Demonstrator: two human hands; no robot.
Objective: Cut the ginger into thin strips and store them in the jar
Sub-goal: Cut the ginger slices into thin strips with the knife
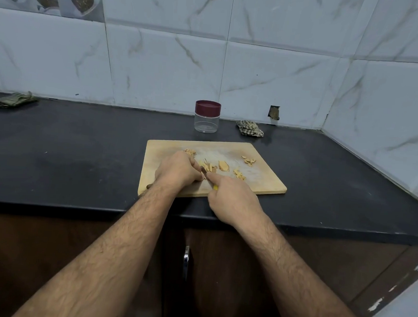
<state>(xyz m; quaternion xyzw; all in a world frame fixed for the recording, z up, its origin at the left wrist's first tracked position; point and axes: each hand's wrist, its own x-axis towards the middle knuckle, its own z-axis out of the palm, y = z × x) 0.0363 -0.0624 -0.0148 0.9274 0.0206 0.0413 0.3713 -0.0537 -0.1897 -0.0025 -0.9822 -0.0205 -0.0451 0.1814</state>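
Left hand: the left hand (177, 169) lies knuckles-up on the near-left part of the cutting board (263, 179), fingers curled down and bunched at a piece of ginger; the piece itself is almost wholly hidden under the fingers, so the grip on it cannot be made out for certain.
Right hand: the right hand (232, 200) comes in from the near right over the board's front edge, fingers wrapped round a knife (215, 187) of which only a bit of yellow handle shows — the index finger is stretched forward along the top, toward the left fingertips.
Blade: mostly covered by the two hands; a short dark length shows between them.
Ginger: cut strips (206, 166) lie just beyond the hands; a flat slice (223, 166) to their right, then a small heap (239, 174), more bits (249, 160) near the far right corner, and a knob (190, 152) just behind the left hand.
Jar: the jar (207, 117) stands upright beyond the board, near the wall, clear — its maroon lid on.
Counter: dark counter (79, 154); a checked cloth (249, 128) right of the jar, a green cloth (11, 100) far left.
Wall: white marbled tiles (160, 68), with a small broken hole (274, 112) above the checked cloth.
Below: brown cabinet doors (24, 244) with a metal handle (186, 257) between the forearms.
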